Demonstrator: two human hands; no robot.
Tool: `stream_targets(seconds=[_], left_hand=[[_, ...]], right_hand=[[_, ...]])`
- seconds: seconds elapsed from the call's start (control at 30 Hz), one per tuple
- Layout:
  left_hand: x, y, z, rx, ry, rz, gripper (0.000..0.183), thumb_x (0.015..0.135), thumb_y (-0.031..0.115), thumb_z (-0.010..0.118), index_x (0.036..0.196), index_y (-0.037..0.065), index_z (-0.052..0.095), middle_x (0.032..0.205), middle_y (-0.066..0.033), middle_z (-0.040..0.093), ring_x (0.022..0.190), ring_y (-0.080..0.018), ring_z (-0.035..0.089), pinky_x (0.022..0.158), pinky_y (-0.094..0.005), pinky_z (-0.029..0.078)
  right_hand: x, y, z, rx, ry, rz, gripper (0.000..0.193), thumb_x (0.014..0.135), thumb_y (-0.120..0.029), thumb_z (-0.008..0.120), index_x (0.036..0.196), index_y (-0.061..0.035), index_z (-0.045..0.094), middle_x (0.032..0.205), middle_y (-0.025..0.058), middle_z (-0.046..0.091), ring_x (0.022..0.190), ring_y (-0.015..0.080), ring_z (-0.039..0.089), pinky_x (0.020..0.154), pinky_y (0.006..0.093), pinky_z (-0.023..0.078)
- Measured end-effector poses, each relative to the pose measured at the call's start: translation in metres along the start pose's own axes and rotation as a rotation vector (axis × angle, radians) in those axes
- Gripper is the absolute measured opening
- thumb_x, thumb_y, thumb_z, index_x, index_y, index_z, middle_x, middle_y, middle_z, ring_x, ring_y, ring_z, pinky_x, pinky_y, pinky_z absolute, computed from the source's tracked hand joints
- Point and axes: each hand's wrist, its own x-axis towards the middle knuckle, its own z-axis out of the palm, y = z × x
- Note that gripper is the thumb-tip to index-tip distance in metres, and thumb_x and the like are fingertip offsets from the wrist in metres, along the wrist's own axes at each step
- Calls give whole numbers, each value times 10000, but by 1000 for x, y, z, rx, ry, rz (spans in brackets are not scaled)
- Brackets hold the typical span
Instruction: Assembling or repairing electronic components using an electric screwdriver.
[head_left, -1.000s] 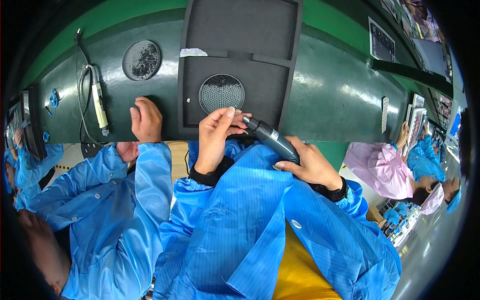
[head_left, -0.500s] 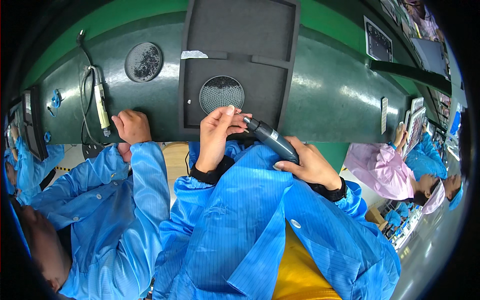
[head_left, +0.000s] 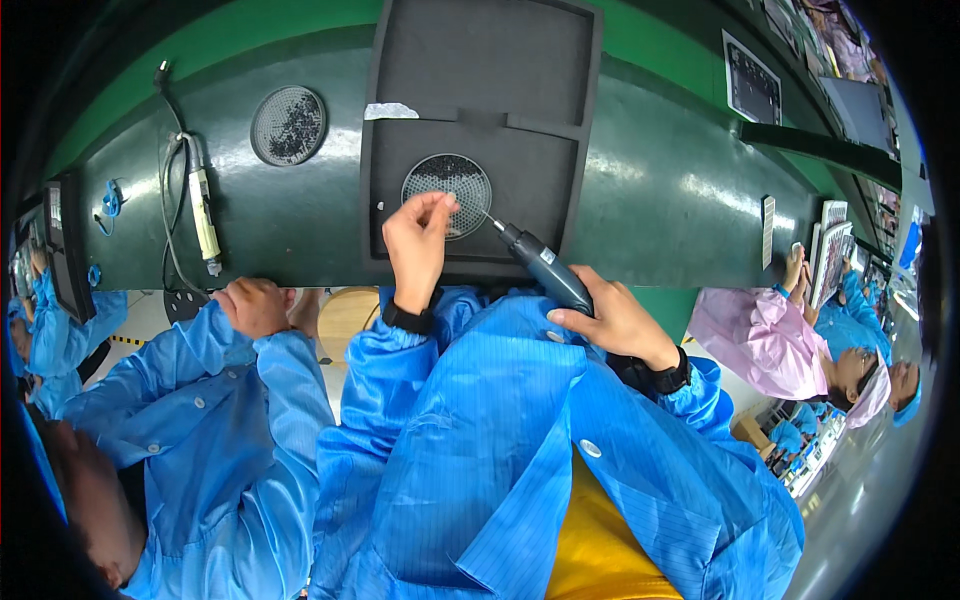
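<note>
My left hand point(head_left: 415, 240) reaches over a round mesh tray of small dark screws point(head_left: 452, 178). Its fingertips are pinched together at the tray's near edge, and whether a screw is between them is too small to tell. The tray lies in the near recess of a black foam mat point(head_left: 530, 170). My right hand point(head_left: 612, 322) grips a dark grey electric screwdriver point(head_left: 545, 270). Its thin bit points up and left, ending just right of the tray, close to my left fingers.
A second round screw tray point(head_left: 288, 124) and a pale corded screwdriver point(head_left: 202, 212) lie on the green table point(head_left: 660, 190) at the left. A co-worker's hand point(head_left: 255, 305) rests at the table's near edge. A person in a pink coat point(head_left: 765, 335) works at the right.
My left hand left the screwdriver's tip and moved up to the round tray. The screwdriver tilted slightly forward. The co-worker's hand drew back off the table toward its edge.
</note>
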Motion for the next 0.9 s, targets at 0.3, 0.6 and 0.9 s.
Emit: stream_targets(seconds=[0.3,0.6,0.9], left_hand=[[-33,50,11,870,-313,778,427,651,28,576,1069,112,594,1195,-97,504,1084,-314,467,956,-467,353],[-43,7,53,485,-218,813,197,537,61,620,700,74,509,698,-50,511,714,-251,509,807,-386,421],[-59,28,77,35,-403,543,296,571,148,679,781,82,481,641,-55,511,617,-279,531,585,-357,377]], right_hand=[[10,5,-6,-18,-24,-85,592,771,-326,665,1194,21,438,846,250,605,804,395,604,703,399,468],[-22,-36,-9,-347,316,-458,450,662,-103,715,1066,18,557,1069,223,561,911,364,583,807,405,468],[9,46,40,504,530,-664,679,672,-208,764,1240,-11,448,1283,281,383,1208,402,390,1013,496,267]])
